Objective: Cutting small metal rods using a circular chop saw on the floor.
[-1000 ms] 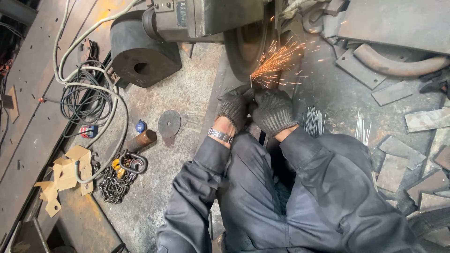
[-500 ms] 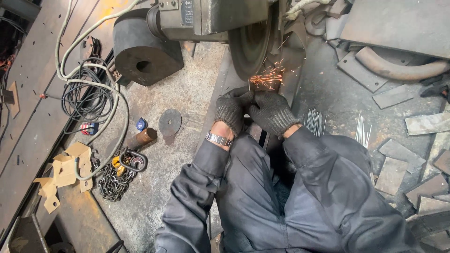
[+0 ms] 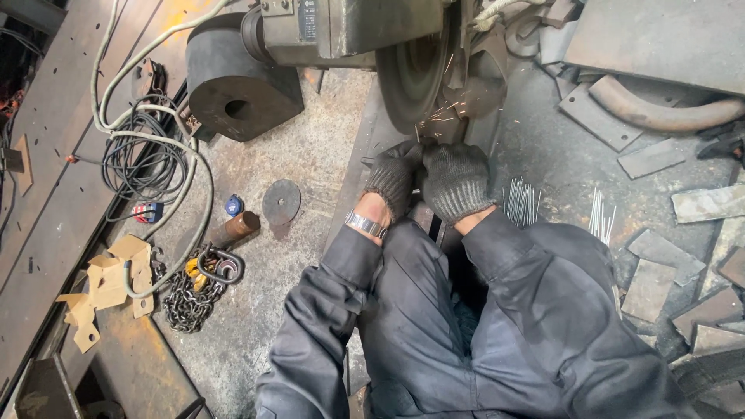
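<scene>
Far left, 9 o'clock: coiled cables (image 3: 143, 159) lie on steel floor plate, cardboard scraps (image 3: 109, 283) below them at 8 o'clock. Chain with shackle (image 3: 198, 283) sits just beside the scraps, near a short rusty pipe stub (image 3: 233, 227) and a loose grinding disc (image 3: 281, 201) lying flat on the concrete.

At 11 o'clock: heavy dark steel cylinder (image 3: 233, 85), touching the grinder body.

Centre, 12 o'clock: grinding wheel (image 3: 411, 74) with sparks (image 3: 442, 116) at its lower edge, so the person has grinding in progress, not finished. The workpiece (image 3: 420, 136) is a small thin piece at the wheel, mostly hidden by the gloves; shape and how much is ground off cannot be told.

Left hand (image 3: 396, 177), dark knit glove, fingers curled closed around the workpiece from the left; wristwatch (image 3: 365, 225) shows at the cuff. Right hand (image 3: 456, 180), grey knit glove, closed too, touching the left hand, pressing toward the wheel. Exact grip under the gloves not visible.

Right, 2–3 o'clock: two bundles of thin metal rods (image 3: 521, 202) on the floor near the right hand; whether they are finished or waiting cannot be told. Flat steel offcuts (image 3: 660, 264) scattered at 3–4 o'clock, curved pipe section (image 3: 660, 112) at 1 o'clock.
</scene>
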